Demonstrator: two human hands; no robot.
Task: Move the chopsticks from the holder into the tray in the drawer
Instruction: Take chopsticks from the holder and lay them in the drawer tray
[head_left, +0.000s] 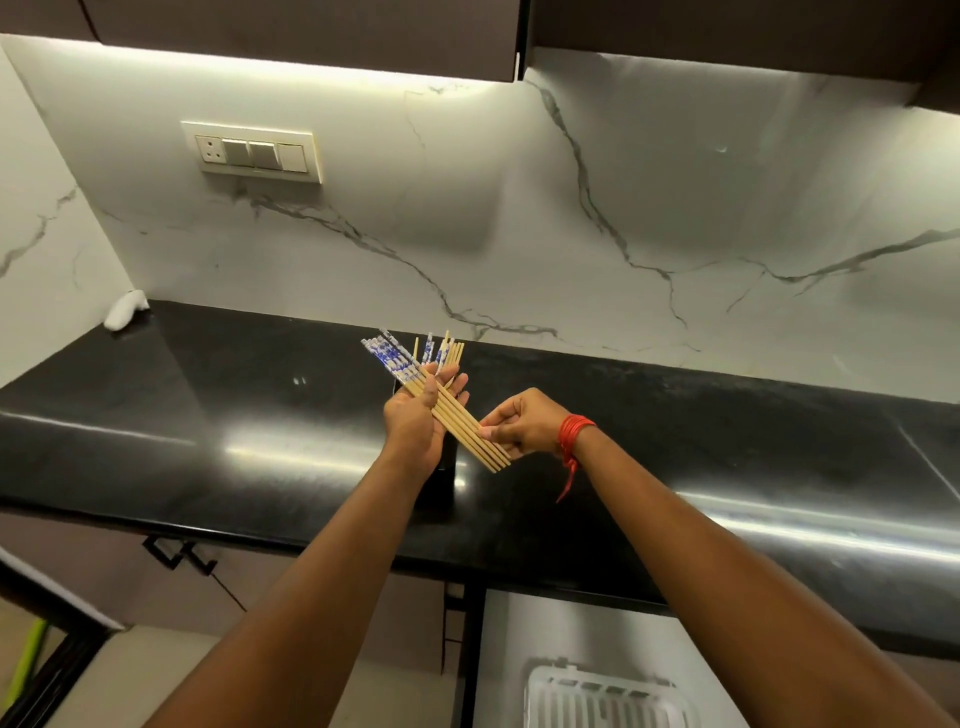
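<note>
Black glossy countertop (208, 415) behind: left hand (415, 423) grips mid-bundle the bamboo chopsticks with blue-white tops (460, 426), likely light, stiff and slippery; right hand (519, 426) pinches their bare ends. White slotted tray (602, 696) at five o'clock.

Holder (445, 486) mostly hidden, only dark sliver showing — tray (602, 696) cut off by bottom edge.

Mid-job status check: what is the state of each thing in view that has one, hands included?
left hand: grips a bundle of chopsticks.
bundle of chopsticks: lifted, tilted, patterned ends up.
right hand: pinches the bundle's lower ends.
holder: upright, mostly hidden behind the hands.
other chopsticks: standing in the holder.
drawer: open.
tray: in the drawer, no chopsticks in the visible part.
</note>
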